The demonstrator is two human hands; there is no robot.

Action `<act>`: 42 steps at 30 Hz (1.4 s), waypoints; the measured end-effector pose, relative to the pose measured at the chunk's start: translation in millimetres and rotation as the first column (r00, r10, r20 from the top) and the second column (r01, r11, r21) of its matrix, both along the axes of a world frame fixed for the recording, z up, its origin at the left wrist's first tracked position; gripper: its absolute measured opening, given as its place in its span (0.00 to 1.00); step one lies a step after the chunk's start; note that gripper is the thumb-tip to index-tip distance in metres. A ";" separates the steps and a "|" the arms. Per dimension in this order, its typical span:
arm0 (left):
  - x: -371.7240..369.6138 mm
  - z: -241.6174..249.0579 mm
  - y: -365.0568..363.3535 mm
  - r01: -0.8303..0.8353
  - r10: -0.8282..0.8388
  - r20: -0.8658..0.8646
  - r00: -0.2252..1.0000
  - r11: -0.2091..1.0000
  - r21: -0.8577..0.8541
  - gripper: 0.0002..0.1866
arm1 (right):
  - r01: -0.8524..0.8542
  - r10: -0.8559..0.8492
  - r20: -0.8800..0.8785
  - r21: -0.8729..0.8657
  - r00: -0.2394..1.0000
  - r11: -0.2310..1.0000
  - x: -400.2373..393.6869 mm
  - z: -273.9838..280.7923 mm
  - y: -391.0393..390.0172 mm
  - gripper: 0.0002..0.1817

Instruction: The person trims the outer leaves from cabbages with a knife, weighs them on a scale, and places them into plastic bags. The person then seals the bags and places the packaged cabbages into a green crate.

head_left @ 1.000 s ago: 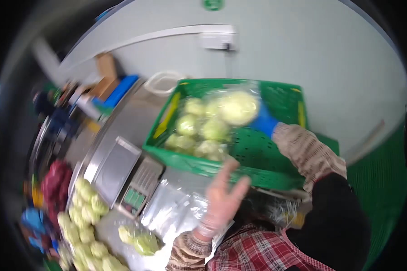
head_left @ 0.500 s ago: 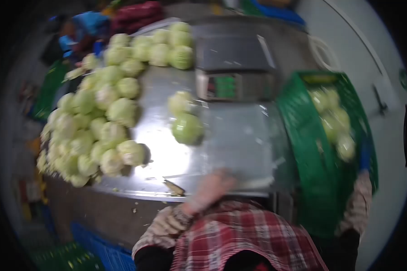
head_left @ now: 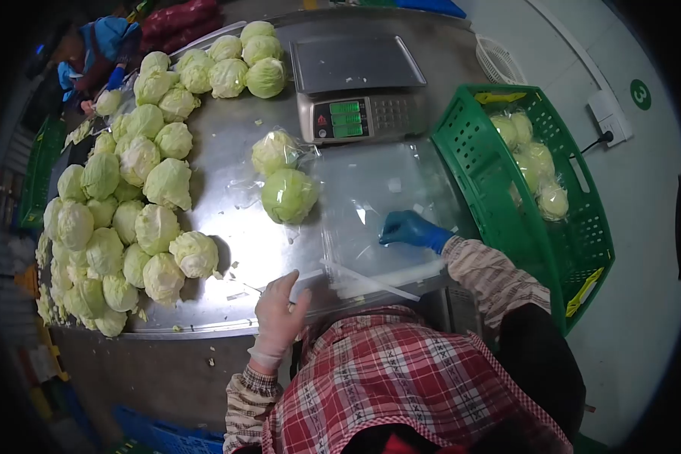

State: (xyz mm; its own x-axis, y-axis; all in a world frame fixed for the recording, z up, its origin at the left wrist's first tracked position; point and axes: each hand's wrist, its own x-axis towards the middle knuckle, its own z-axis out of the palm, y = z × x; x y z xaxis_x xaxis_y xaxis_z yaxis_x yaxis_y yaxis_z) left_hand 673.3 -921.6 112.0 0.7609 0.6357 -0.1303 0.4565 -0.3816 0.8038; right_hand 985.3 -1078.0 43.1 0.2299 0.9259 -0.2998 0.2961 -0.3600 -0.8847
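Observation:
My left hand [head_left: 278, 312], in a thin translucent glove, is raised at the table's front edge. Its fingers are spread and nothing shows in them. My right hand [head_left: 414, 229], in a blue glove, touches a stack of clear plastic bags [head_left: 363, 193] in front of the scale. The fingers are bunched together; whether they pinch any film is hidden. A white strip [head_left: 371, 280] lies across the stack's near end. Left of the bags sit two cabbages in clear film: a greener cabbage [head_left: 289, 196] and, behind it, a paler cabbage [head_left: 275, 153].
Many bare cabbages [head_left: 157, 228] are heaped along the table's left side. A scale [head_left: 359, 113] with a lit green display stands at the back. To the right, a green crate [head_left: 480, 163] holds several wrapped cabbages [head_left: 537, 163]. Another person [head_left: 102, 45] is at the far left.
My right hand has come out of the green crate onto the plastic bags. My left hand has moved left off the bags and lifted with fingers spread. The view has shifted.

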 end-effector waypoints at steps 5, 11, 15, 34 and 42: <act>56.5 28.7 8.3 0.395 -0.437 -0.127 0.891 0.605 0.691 0.30 | -0.208 0.206 0.036 0.060 0.978 0.976 32.9 57.3 20.5 0.08; 110.9 46.1 17.2 0.347 -0.685 -0.021 0.728 0.342 0.873 0.19 | -0.275 0.269 -0.124 -0.031 0.955 0.961 54.4 102.7 41.6 0.07; 114.6 82.8 5.8 0.287 -0.480 0.390 0.786 0.842 0.457 0.08 | 0.011 -0.039 0.435 0.067 0.900 0.998 40.7 130.2 37.5 0.09; -15.8 101.7 34.1 0.120 0.155 0.431 0.889 0.830 -0.545 0.14 | -0.091 0.197 -0.135 0.554 0.971 0.828 -58.8 180.4 141.4 0.12; -93.6 127.5 55.3 0.049 0.730 0.594 0.339 0.617 -0.786 0.19 | -0.473 0.482 -0.277 0.102 0.831 0.875 -155.8 144.6 219.3 0.14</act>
